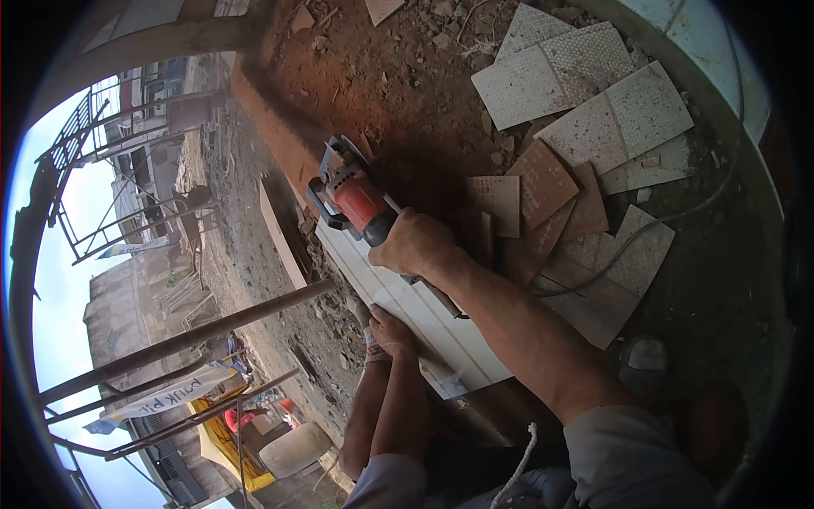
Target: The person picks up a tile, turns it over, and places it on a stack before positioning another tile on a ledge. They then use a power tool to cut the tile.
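My right hand (415,243) is wrapped round the dark rear body of a red power cutter (358,202). The cutter's metal guard and base are at the far end of a long white tile (437,335) with tan stripes. Near the tile's left edge, my left hand (392,331) rests on it, with the fingers partly hidden. Next to my left forearm is another forearm with a pale cuff at the wrist; whose it is I cannot tell. The blade is hidden by the guard, and dust hangs beyond it.
Patterned grey tiles (560,68) and brown tiles (543,182) lie on the dirt at the right. A dark cable (708,199) curves round them. A metal pole (195,339) crosses the left side. A person in red (242,417) is far off at the lower left.
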